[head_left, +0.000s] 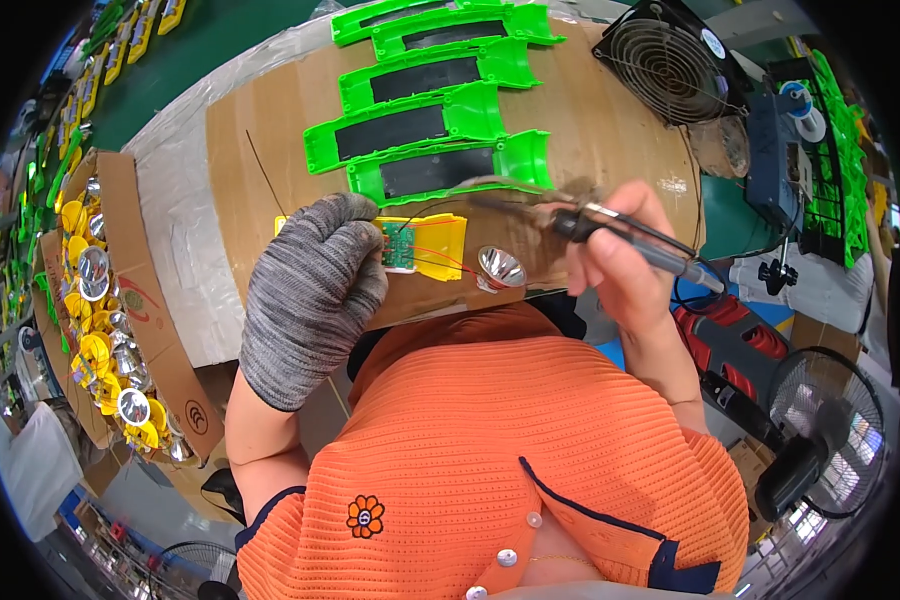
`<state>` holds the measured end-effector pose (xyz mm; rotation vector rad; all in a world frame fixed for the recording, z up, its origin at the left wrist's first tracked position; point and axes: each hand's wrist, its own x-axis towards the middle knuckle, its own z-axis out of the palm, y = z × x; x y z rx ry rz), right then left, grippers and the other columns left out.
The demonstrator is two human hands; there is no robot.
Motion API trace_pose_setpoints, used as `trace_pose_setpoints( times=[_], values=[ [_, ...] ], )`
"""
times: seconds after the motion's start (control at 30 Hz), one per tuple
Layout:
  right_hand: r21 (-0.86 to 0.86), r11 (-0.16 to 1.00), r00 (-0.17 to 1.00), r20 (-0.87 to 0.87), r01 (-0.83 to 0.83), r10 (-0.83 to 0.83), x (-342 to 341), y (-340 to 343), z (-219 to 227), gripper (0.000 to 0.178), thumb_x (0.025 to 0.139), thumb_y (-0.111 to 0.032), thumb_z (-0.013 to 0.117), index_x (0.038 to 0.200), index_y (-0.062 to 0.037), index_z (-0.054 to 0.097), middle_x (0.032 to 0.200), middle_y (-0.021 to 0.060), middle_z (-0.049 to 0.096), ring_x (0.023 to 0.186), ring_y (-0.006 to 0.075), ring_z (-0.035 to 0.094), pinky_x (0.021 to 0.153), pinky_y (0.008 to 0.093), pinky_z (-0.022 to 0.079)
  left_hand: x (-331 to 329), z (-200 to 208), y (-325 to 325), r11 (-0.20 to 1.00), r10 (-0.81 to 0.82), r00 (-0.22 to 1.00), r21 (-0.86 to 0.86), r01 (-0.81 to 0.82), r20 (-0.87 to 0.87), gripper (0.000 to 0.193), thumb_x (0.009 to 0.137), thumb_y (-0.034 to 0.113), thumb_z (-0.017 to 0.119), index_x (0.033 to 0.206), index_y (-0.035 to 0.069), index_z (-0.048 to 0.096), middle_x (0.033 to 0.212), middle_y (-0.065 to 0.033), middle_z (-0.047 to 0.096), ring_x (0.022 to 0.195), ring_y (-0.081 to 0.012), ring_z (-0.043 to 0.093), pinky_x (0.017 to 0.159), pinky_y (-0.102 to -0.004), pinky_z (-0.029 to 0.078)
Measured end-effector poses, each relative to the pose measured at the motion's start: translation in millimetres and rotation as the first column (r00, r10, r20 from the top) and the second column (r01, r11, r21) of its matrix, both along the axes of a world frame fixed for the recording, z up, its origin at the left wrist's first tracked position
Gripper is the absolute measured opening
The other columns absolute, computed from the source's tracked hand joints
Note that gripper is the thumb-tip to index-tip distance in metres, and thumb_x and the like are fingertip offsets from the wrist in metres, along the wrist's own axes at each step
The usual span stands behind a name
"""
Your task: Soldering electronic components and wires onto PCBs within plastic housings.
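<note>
My left hand (320, 285), in a grey knitted glove, is closed over a yellow plastic housing (448, 245) on the cardboard surface. Beside its fingertips a green circuit board (400, 243) lies in that housing. Thin red wires run from the board toward a small silver reflector cup (500, 268) to its right. My right hand (625, 255) is bare and grips a soldering iron (650, 245) with a black and grey handle. Motion blurs the iron's front end, which points left above the housing. A thin dark wire arches over the board; its far end is unclear.
Several green plastic shells (425, 170) with black pads line the far side. A black caged fan (665, 65) stands far right, near a blue-grey box (775, 150). At left, a carton (155, 300) holds yellow and silver lamp parts. Another fan (820, 430) is at lower right.
</note>
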<state>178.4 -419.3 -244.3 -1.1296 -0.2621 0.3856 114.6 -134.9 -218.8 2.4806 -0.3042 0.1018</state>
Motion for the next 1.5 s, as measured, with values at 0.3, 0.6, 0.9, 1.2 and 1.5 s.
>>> trace_pose_setpoints(
  times=[0.3,0.6,0.9,1.2,1.5],
  values=[
    [0.051,0.969,0.97,0.021,0.241,-0.242,12.3,-25.8,-16.0,0.015,0.093,-0.003,0.057,0.101,-0.0031,0.045,0.08,0.0142,0.061,0.053,0.0123,0.047,0.05,0.03,0.048,1.2,6.9,-1.7,1.0,0.017,0.999,0.022,-0.016,-0.041,0.019,0.077,-0.003,0.07,0.095,0.004,0.064,0.107,-0.0132,0.066,0.096,-0.032,0.065,0.083,-0.0373,0.054],
    [0.088,0.968,0.971,-0.017,0.237,-0.236,12.8,-26.5,-18.8,0.015,0.093,-0.001,0.056,0.102,-0.0024,0.044,0.088,0.0226,0.063,0.054,0.0128,0.049,0.052,0.0296,0.049,29.5,23.8,-32.5,0.999,-0.048,0.995,-0.008,0.049,0.087,0.021,0.082,0.005,0.069,0.103,0.008,0.065,0.102,-0.0106,0.066,0.093,-0.0318,0.064,0.08,-0.0393,0.052],
    [0.135,0.976,0.986,-0.032,0.169,-0.166,18.2,-26.6,-7.6,0.017,0.091,0.001,0.06,0.102,-0.0013,0.047,0.079,0.0116,0.06,0.056,0.014,0.053,0.053,0.0303,0.05,57.0,18.0,-47.2,0.99,-0.099,0.995,-0.102,0.1,0.02,0.014,0.085,0.008,0.066,0.099,0.01,0.068,0.092,-0.01,0.067,0.088,-0.0287,0.064,0.078,-0.0396,0.052],
    [-0.055,0.997,0.993,-0.112,-0.053,0.047,37.4,8.4,-3.6,0.018,0.089,-0.002,0.067,0.098,-0.0022,0.051,0.074,0.0063,0.063,0.061,0.0135,0.063,0.054,0.0261,0.048,29.7,6.2,-4.3,0.95,0.288,0.944,-0.075,-0.302,-0.159,0.013,0.083,0.002,0.067,0.095,0.007,0.068,0.091,-0.011,0.067,0.087,-0.0266,0.066,0.08,-0.0362,0.052],
    [-0.191,0.975,0.992,-0.082,-0.115,0.101,44.2,2.7,3.4,0.016,0.087,-0.003,0.067,0.091,-0.0008,0.052,0.074,0.0049,0.062,0.058,0.0112,0.063,0.051,0.025,0.049,64.7,0.4,1.2,0.979,-0.148,0.973,-0.163,0.119,-0.179,0.01,0.086,0.008,0.065,0.095,0.006,0.069,0.086,-0.0129,0.064,0.082,-0.0329,0.064,0.074,-0.0392,0.052]
  ],
)
